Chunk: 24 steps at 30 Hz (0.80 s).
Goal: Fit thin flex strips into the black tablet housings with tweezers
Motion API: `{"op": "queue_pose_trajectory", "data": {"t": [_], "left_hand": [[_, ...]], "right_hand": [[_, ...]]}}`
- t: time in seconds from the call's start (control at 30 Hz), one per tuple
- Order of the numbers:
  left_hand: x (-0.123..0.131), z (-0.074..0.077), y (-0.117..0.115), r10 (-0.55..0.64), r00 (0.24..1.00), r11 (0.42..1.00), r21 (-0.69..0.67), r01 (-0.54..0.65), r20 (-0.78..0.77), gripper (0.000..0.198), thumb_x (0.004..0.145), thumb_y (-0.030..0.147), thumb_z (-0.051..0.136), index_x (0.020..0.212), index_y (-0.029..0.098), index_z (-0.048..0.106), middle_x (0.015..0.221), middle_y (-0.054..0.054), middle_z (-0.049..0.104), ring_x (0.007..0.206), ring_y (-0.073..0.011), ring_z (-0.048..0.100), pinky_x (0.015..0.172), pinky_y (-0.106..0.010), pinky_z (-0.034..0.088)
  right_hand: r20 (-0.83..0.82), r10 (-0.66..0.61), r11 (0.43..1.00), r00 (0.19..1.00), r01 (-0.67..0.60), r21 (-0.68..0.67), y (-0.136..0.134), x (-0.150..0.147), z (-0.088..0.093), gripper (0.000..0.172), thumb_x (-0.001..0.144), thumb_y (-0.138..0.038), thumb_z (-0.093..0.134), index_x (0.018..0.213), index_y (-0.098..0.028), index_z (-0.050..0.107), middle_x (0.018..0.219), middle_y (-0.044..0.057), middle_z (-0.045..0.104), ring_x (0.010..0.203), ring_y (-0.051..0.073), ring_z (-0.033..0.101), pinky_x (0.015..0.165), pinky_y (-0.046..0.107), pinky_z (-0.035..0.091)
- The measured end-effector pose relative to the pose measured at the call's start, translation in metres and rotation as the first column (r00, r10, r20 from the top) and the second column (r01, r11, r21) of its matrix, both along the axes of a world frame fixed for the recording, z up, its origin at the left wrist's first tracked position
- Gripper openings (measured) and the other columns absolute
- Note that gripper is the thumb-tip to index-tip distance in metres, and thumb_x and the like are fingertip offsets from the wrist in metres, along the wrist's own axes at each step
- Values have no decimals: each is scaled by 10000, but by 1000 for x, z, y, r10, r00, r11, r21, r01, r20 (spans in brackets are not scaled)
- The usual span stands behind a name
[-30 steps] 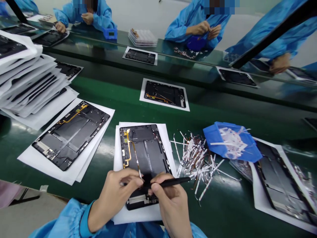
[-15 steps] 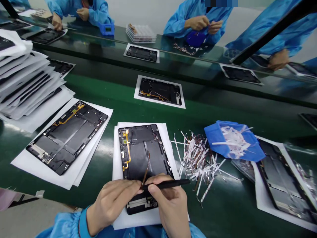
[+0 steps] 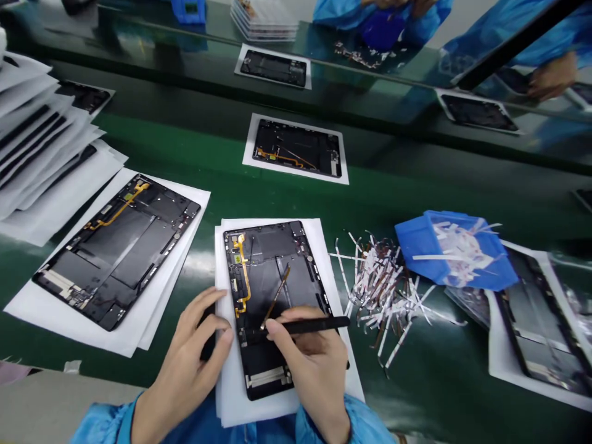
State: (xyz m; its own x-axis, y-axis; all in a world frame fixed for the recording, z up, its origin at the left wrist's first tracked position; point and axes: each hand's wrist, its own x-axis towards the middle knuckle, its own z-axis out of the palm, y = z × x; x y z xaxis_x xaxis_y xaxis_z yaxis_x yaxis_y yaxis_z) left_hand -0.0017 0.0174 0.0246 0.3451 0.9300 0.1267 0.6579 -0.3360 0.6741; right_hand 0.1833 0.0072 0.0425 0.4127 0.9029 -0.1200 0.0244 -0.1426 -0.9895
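Left hand: open with the fingers spread, lying flat across the white sheet and the left edge of the tablet. It holds nothing.
Right hand: closed on a black tool in a pen-like grip, with the index fingertip pressed close to the tool's front end.
Black tool: lies nearly level above the lower half of the tablet, with its tip pointing left.
Tablet: back cover off, lying lengthwise away from the person, front and centre between the two hands.
Thin strip: brownish. Its lower end sits at the tool's tip and its upper end slants up to the right over the tablet's dark middle panel. Whether the free end touches the panel cannot be told.
Yellow cable: runs down the inside of the tablet along its left side.
White sheet: lies under the tablet, on the surface.
Surface: green and glossy.
Pile of strips: loose white and brown pieces, just right of the white sheet.
Blue tray: beyond the pile, holding white strips and overlapping the right-hand tablet.
Right-hand tablet: on paper, partly cut off by the picture's edge.
Left-hand tablet: opened and angled, on white sheets.
Stack of sheets: fanned out at the far left.
Far tablet: on its own sheet, well beyond the hands.
Other people: blue sleeves along the top edge, and a co-worker's hand at the far right.
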Motion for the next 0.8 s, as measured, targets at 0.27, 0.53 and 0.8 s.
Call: {"op": "queue_pose_trajectory", "data": {"t": [0.27, 0.53, 0.8], "left_hand": [[12, 4, 0, -42, 988, 998, -43, 36, -147, 67, 916, 160, 486, 900, 222, 506, 1486, -125, 372, 1471, -372, 217, 1040, -648, 377], [14, 2, 1, -19, 985, 1000, -21, 16, -169, 63, 903, 174, 513, 888, 228, 483, 1473, -123, 391, 1457, -362, 251, 1037, -624, 380], [11, 2, 0, -67, 970, 998, -9, 67, -232, 36, 926, 198, 498, 955, 219, 499, 1515, -144, 352, 1468, -383, 228, 1044, -627, 388]], "right_hand": [[-59, 115, 988, 992, -121, -99, 2, -5, -4, 178, 765, -246, 778, 705, -196, 618, 670, -19, 621, 547, 132, 670, 521, 209, 585], [-19, 127, 988, 992, -129, -83, 1, -5, -6, 156, 776, -229, 761, 698, -193, 631, 670, -17, 623, 570, 126, 671, 533, 203, 586], [-52, 130, 986, 990, -135, -98, 1, -5, -5, 158, 773, -241, 763, 698, -193, 632, 671, -17, 629, 573, 129, 672, 543, 213, 591]]}}
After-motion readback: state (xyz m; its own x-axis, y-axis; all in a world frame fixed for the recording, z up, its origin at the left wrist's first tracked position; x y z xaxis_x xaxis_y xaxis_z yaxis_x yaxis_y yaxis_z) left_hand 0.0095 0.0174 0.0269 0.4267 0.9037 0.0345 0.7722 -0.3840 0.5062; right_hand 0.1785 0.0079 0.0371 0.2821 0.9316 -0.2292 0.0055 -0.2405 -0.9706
